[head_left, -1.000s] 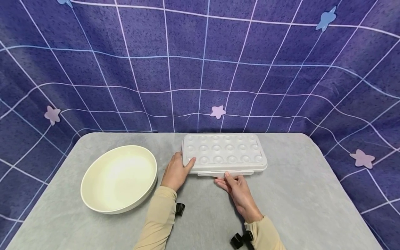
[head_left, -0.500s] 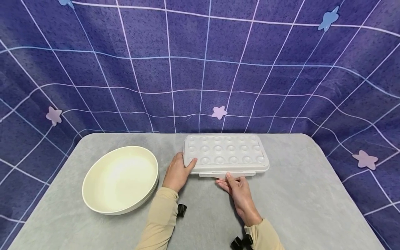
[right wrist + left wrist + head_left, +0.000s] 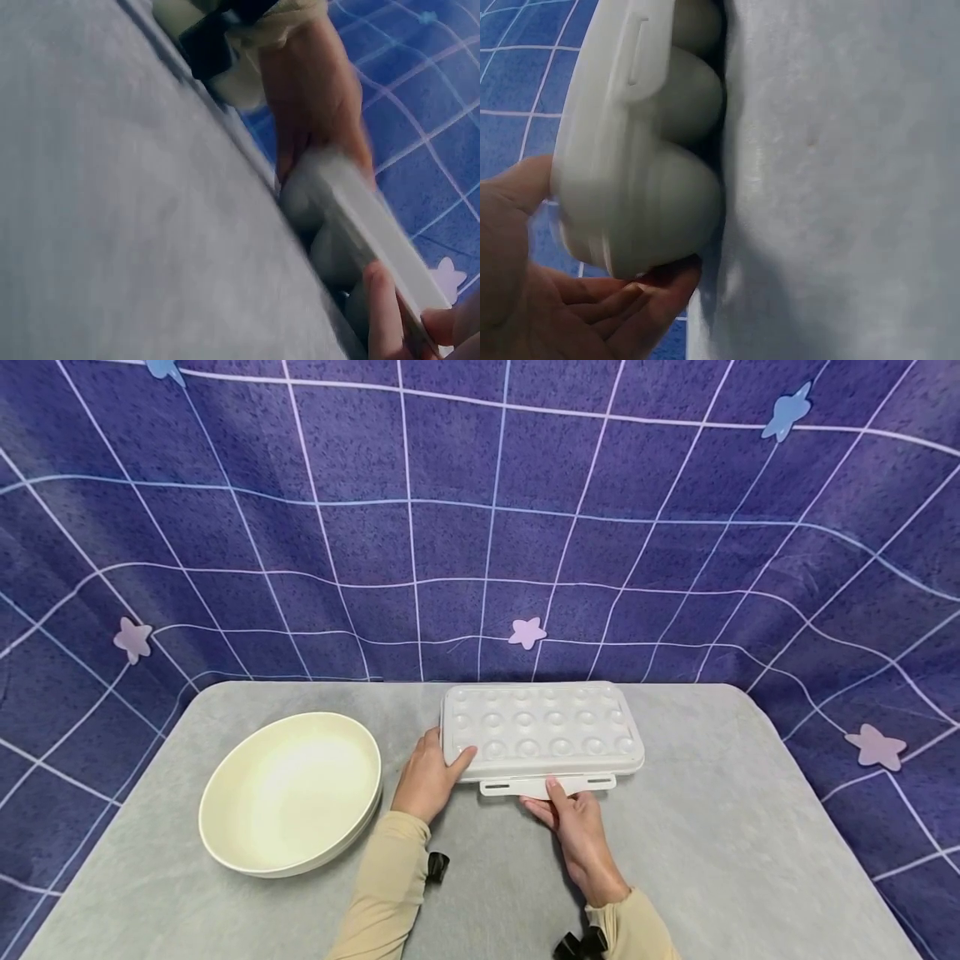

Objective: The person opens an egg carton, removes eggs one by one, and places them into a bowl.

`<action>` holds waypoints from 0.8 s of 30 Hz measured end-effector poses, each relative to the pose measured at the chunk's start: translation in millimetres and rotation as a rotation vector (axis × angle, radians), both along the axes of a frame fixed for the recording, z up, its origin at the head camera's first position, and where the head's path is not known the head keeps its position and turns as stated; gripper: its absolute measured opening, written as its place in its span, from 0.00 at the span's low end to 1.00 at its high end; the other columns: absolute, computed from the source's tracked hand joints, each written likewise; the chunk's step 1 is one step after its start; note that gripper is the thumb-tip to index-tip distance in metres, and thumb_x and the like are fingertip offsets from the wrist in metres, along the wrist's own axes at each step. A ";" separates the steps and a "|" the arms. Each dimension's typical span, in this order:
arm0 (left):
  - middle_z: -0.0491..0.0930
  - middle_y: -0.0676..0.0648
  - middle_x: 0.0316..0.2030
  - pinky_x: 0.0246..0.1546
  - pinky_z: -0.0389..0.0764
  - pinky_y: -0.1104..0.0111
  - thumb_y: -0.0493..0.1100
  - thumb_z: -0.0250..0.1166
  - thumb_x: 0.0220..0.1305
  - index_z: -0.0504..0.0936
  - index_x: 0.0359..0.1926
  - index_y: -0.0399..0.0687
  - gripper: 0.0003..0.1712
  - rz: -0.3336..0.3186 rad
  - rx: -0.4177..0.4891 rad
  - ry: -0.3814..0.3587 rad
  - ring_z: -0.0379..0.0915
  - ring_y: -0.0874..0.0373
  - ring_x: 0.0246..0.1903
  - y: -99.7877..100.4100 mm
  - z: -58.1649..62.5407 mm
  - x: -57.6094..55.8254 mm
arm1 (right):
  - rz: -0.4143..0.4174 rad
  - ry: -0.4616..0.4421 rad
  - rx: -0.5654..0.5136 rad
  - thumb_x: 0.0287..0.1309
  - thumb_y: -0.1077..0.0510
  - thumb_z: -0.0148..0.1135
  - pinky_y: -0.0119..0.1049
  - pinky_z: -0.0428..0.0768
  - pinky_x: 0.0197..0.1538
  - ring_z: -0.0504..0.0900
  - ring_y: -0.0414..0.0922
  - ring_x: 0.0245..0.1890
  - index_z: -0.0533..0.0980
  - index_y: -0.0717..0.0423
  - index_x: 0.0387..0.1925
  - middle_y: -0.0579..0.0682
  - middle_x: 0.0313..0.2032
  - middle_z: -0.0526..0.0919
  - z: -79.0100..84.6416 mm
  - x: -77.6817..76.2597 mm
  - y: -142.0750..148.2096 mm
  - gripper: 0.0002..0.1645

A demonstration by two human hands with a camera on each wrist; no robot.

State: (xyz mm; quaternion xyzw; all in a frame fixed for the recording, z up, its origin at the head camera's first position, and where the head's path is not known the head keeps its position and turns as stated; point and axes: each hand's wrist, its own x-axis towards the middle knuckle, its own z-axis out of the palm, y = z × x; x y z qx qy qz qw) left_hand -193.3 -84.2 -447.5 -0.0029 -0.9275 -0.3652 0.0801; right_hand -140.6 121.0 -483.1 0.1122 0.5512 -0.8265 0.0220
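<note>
A white lidded egg box (image 3: 540,727) with rows of round bumps on its lid lies at the back middle of the table. My left hand (image 3: 427,777) grips its left front corner, thumb on the lid; the left wrist view shows fingers beneath the end. Along the front edge a slotted latch flap (image 3: 547,786) stands tilted outward. My right hand (image 3: 576,835) pinches this flap, thumb on top and fingers underneath. Rounded cups (image 3: 682,195) of the base show below the lid in the left wrist view. The right wrist view is blurred.
A large cream bowl (image 3: 225,827) stands on the grey table (image 3: 750,843), left of my left forearm. A purple-blue curtain (image 3: 450,543) with a grid and stars hangs behind the table and at both sides.
The latch flap has swung outward from the box front, so its slots now show. My right hand has shifted slightly with it. The left hand keeps its hold; the bowl stays put.
</note>
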 end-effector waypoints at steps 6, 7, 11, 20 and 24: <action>0.72 0.36 0.52 0.51 0.73 0.51 0.63 0.60 0.58 0.66 0.60 0.36 0.41 -0.009 0.025 0.000 0.70 0.41 0.52 0.0 -3.1 -0.5 | 0.007 0.023 -0.016 0.68 0.59 0.48 0.41 0.81 0.47 0.81 0.58 0.39 0.63 0.64 0.54 0.70 0.40 0.79 0.6 0.2 0.7 0.18; 0.72 0.36 0.52 0.51 0.73 0.51 0.63 0.60 0.58 0.66 0.60 0.36 0.41 -0.007 0.027 -0.001 0.70 0.41 0.52 0.0 -3.2 -0.3 | 0.008 0.022 -0.007 0.67 0.58 0.48 0.41 0.81 0.47 0.81 0.58 0.39 0.63 0.63 0.55 0.69 0.40 0.79 0.5 0.3 0.9 0.18; 0.71 0.36 0.53 0.52 0.73 0.51 0.63 0.60 0.58 0.66 0.60 0.36 0.41 0.001 0.044 -0.012 0.70 0.41 0.52 -1.1 -4.0 0.2 | 0.003 0.019 -0.005 0.67 0.58 0.49 0.41 0.81 0.47 0.81 0.58 0.39 0.62 0.62 0.56 0.68 0.40 0.79 0.7 1.7 0.6 0.19; 0.71 0.35 0.54 0.54 0.71 0.51 0.66 0.55 0.59 0.65 0.60 0.35 0.43 0.012 0.085 -0.027 0.68 0.41 0.54 -3.8 -4.2 -0.8 | -0.003 0.060 -0.037 0.63 0.65 0.51 0.42 0.80 0.48 0.81 0.59 0.40 0.61 0.69 0.52 0.70 0.40 0.79 10.4 3.7 -0.5 0.18; 0.71 0.36 0.54 0.55 0.71 0.52 0.69 0.50 0.60 0.65 0.60 0.36 0.44 0.008 0.106 -0.051 0.68 0.42 0.54 -4.6 -4.2 -1.8 | 0.007 0.061 -0.017 0.60 0.69 0.52 0.41 0.80 0.48 0.80 0.61 0.40 0.60 0.72 0.48 0.73 0.36 0.78 14.4 3.6 0.6 0.17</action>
